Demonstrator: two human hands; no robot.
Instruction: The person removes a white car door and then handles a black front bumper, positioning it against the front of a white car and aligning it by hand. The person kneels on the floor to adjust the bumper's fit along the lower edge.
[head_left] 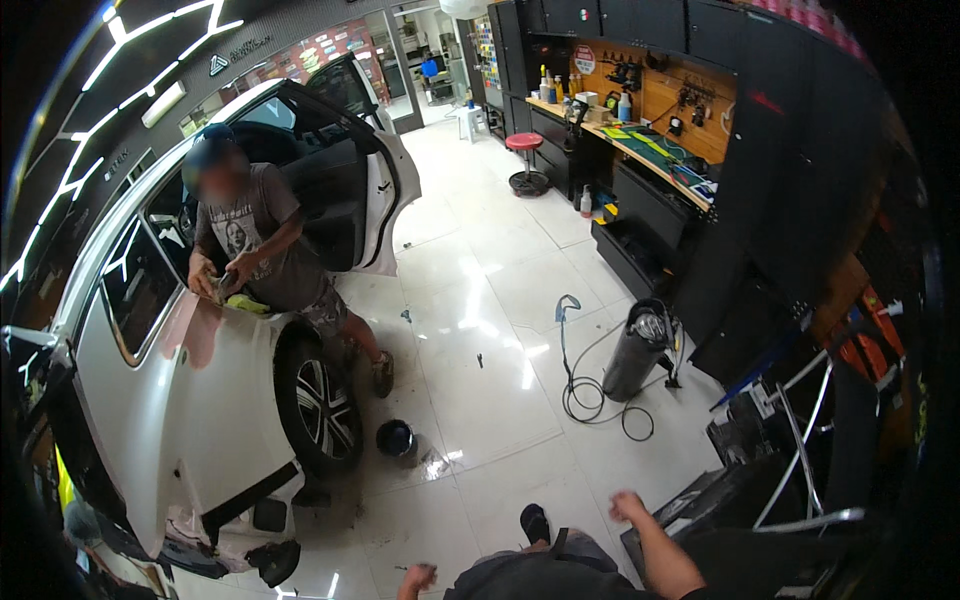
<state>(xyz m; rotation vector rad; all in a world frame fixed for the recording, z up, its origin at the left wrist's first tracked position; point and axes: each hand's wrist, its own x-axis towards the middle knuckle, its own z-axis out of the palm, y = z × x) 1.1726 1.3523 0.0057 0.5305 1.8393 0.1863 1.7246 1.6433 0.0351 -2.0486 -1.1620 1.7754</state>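
Observation:
My left hand [421, 576] hangs low at the lower edge, its fingers curled in with nothing seen in them. Farther right, my right hand [628, 506] is held out from my body, also loosely closed and apart from any object. Ahead on the left stands a white car [215, 410] with its rear door [335, 215] swung open. A pinkish patch [192, 335] marks the panel above its wheel [320, 405]. Next to that panel a person [250, 235] bends over, both hands at a small object I cannot make out. A yellow-green cloth [246, 303] lies by those hands.
A dark bucket [396, 437] stands on the tiled floor by the wheel. A black cylinder [637, 350] with a looping hose [570, 385] is ahead to the right. Beyond are a workbench [640, 148] and a red stool [524, 142]. Metal-framed gear [800, 440] crowds my right side.

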